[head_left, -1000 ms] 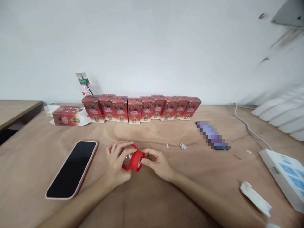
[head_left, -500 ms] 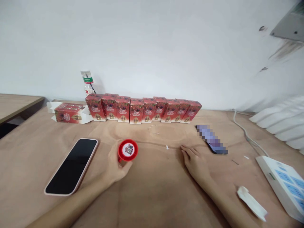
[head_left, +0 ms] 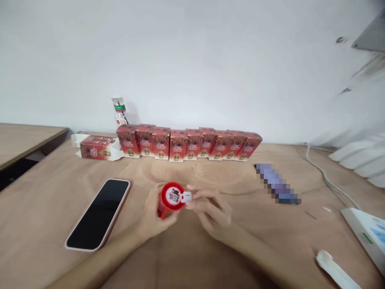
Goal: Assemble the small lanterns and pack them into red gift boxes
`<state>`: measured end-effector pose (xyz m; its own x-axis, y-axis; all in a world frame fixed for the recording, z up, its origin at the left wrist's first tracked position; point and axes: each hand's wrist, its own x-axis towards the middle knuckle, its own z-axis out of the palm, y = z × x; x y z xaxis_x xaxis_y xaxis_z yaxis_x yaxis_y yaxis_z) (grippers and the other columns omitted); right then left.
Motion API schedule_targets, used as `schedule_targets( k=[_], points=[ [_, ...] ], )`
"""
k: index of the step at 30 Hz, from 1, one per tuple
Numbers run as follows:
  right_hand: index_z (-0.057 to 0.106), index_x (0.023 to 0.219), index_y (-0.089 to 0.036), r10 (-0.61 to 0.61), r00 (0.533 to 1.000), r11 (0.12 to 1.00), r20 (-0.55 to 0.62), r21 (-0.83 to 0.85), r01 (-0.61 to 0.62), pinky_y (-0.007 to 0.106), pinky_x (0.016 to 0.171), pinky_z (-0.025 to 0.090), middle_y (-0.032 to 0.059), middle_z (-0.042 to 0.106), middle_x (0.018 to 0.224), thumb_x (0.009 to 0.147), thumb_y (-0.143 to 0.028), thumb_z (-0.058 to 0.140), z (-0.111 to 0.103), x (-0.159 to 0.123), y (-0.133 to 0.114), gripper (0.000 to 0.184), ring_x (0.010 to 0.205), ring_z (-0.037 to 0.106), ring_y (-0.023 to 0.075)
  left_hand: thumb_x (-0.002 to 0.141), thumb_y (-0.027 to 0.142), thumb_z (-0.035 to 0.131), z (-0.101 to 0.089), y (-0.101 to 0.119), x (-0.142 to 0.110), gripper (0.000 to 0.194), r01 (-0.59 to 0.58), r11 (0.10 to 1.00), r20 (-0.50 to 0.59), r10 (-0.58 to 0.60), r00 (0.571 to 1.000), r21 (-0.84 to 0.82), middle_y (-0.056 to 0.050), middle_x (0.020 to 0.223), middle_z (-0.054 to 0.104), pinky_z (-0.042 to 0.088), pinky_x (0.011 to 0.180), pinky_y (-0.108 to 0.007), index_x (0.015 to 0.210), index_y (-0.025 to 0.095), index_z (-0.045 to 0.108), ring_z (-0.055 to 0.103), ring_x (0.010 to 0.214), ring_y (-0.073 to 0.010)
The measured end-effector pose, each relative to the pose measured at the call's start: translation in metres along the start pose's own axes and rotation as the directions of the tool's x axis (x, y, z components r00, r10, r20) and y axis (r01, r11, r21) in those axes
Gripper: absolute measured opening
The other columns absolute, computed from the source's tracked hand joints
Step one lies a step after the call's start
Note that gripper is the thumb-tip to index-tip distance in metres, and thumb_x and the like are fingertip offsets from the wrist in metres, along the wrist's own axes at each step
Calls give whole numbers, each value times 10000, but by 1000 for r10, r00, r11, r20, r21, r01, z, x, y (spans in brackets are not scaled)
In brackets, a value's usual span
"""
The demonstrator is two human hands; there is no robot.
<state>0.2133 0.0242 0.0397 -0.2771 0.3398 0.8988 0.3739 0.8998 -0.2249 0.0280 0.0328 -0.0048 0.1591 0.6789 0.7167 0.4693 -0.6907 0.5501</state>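
My left hand point(head_left: 154, 216) is wrapped round a small red round object point(head_left: 171, 198), its open underside turned up toward me, with small dark and red parts inside. My right hand point(head_left: 210, 210) pinches a small white piece point(head_left: 186, 197) and holds it against the rim of the red object. Both hands hover just above the wooden table point(head_left: 192, 257), near its middle.
A black phone in a pink case point(head_left: 99, 213) lies left of my hands. A row of several red boxes point(head_left: 189, 143) stands along the wall, with one flat box point(head_left: 96, 147) and a bottle point(head_left: 119, 111) at its left. Right side: a blurred dark object point(head_left: 278, 188), a cable point(head_left: 326, 180), a white device point(head_left: 365, 235).
My right hand went out to the right on the table, then came back holding a small white piece against the red object. My left hand turned the red object's underside up.
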Motion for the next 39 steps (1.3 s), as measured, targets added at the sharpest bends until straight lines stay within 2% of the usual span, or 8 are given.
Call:
schedule_targets(
  k=[2, 5, 10, 15, 19, 24, 29, 39],
  points=[
    [651, 931, -187, -51, 999, 998, -20, 28, 52, 337, 784, 589, 50, 650, 816, 833, -20, 518, 7, 5, -2, 236, 941, 666, 186, 709, 219, 608, 0, -1, -2, 432, 8, 1000, -7, -8, 1000, 1, -70, 993, 621, 555, 709, -372, 1125, 217, 492, 630, 850, -218],
    [655, 884, -170, -3, 999, 1000, -41, 13, 3, 316, 728, 582, 59, 667, 796, 834, -61, 566, 9, 8, -4, 149, 831, 653, 170, 708, 214, 602, -1, 0, -4, 406, 17, 999, -29, -16, 999, 48, -64, 972, 628, 545, 692, -370, 1100, 213, 499, 626, 828, -218],
    [651, 866, -141, 42, 997, 999, 65, 23, -44, 250, 676, 572, 78, 687, 823, 853, -60, 553, 4, 10, -9, 128, 778, 662, 139, 724, 230, 575, -5, 4, 0, 486, -39, 998, 19, 38, 999, 58, -88, 1059, 593, 524, 788, -404, 1192, 213, 444, 596, 940, -237],
    [640, 899, -146, -11, 999, 998, 41, -64, 14, 259, 715, 595, 74, 708, 835, 846, -45, 562, 3, 10, -7, 138, 814, 684, 149, 842, 338, 460, -6, 0, -2, 628, -118, 993, 83, 117, 990, 5, -172, 1247, 462, 459, 928, -471, 1411, 152, 273, 455, 1185, -295],
    [638, 915, -153, -56, 998, 993, 22, -105, 58, 285, 762, 606, 70, 723, 833, 840, -52, 571, 2, 11, -6, 143, 856, 694, 163, 844, 316, 479, -3, -1, -5, 731, -125, 989, 72, 120, 990, 81, -177, 1241, 436, 463, 898, -483, 1480, 171, 149, 455, 1149, -306],
    [644, 892, -133, -47, 999, 995, 27, -87, 49, 289, 698, 611, 70, 719, 781, 813, -51, 599, 4, 8, -9, 122, 782, 688, 165, 834, 306, 579, -3, 7, -3, 646, -88, 977, 21, 86, 996, 196, -99, 1022, 465, 502, 769, -361, 1414, 193, 316, 510, 905, -214],
    [656, 902, -137, -46, 998, 993, 39, -103, 50, 290, 710, 611, 62, 717, 777, 823, -56, 575, 7, 4, -13, 139, 780, 685, 161, 791, 369, 668, -6, 11, 2, 441, -149, 963, -11, 155, 988, 226, -52, 877, 517, 472, 627, -280, 1161, 188, 512, 494, 775, -180],
    [653, 907, -133, -49, 996, 992, 78, -114, 58, 299, 691, 611, 69, 713, 766, 824, -46, 557, 5, 4, -19, 155, 769, 680, 169, 836, 427, 609, -6, 14, 7, 301, -205, 954, -59, 223, 973, 217, -21, 767, 521, 423, 536, -267, 983, 175, 536, 495, 682, -157]
  ],
)
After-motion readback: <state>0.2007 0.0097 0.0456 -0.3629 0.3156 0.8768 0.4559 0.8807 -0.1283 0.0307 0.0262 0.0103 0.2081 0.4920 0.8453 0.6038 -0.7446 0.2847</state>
